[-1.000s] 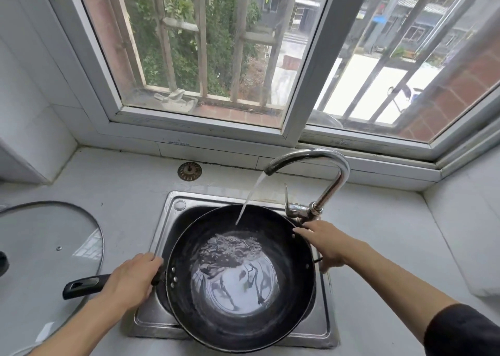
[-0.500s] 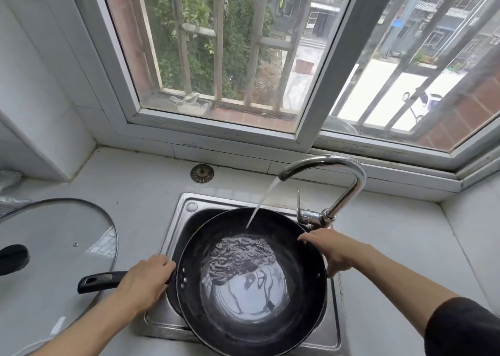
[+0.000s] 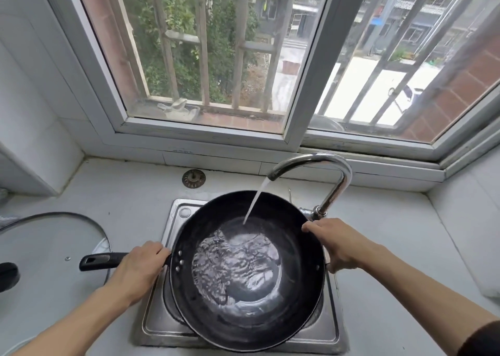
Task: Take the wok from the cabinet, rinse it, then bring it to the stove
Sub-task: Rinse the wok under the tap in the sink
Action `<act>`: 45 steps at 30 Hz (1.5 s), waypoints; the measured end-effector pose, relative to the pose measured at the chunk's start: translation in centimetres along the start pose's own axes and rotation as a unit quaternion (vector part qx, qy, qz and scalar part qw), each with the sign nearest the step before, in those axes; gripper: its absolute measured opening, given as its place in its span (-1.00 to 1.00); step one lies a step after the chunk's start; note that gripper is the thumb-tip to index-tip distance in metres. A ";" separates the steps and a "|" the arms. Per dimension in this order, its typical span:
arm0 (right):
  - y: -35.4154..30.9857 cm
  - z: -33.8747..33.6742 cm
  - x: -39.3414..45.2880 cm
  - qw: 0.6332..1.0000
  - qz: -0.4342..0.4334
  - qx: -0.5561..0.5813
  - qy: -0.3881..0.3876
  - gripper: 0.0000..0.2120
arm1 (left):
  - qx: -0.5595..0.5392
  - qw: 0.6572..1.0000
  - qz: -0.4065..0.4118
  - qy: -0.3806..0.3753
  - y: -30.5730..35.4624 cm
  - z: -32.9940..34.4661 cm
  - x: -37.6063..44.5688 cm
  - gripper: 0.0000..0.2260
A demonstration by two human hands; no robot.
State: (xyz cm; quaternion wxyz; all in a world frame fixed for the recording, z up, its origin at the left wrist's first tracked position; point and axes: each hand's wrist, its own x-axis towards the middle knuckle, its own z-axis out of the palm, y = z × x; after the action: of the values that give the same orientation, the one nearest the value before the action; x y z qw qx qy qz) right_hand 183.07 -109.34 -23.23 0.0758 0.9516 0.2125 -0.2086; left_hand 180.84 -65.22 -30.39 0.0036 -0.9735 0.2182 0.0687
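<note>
A black wok (image 3: pixel 297 296) sits over the steel sink (image 3: pixel 159 326), with rippling water pooled in its bottom. Water streams into it from the curved chrome faucet (image 3: pixel 335 182). My left hand (image 3: pixel 140 269) grips the wok's long black handle (image 3: pixel 100 261) close to the bowl. My right hand (image 3: pixel 338 242) holds the wok's right rim, fingers curled over the edge, just below the faucet's base.
A glass lid (image 3: pixel 54 247) with a black knob lies on the white counter at the left. A round sink strainer (image 3: pixel 193 178) rests on the counter behind the sink. The window sill runs along the back; a white wall rises at the right.
The water pool in the wok has grown and ripples more. The wok has shifted slightly under the stream, and my right hand has settled on the rim.
</note>
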 end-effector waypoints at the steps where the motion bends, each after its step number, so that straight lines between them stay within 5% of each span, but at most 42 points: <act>1: 0.1 -0.3 -0.4 1.000 0.013 0.008 -0.006 -0.11 | -0.014 1.000 0.000 0.000 0.0 0.2 0.4 -0.72; 10: 1.1 -2.9 -4.3 0.996 0.078 0.005 -0.048 -0.16 | -0.057 0.998 0.032 -0.002 1.3 1.2 4.2 -0.86; 45: -0.2 -7.0 -11.2 0.989 0.138 -0.033 -0.037 -0.25 | -0.110 0.981 0.149 0.059 3.5 0.6 8.2 -0.83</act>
State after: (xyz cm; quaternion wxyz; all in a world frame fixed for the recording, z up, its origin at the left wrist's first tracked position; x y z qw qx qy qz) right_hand 176.34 -111.70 -12.12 0.1432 0.9604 0.0831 -0.2243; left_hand 186.63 -71.85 -31.98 -0.1266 -0.9268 0.3518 0.0348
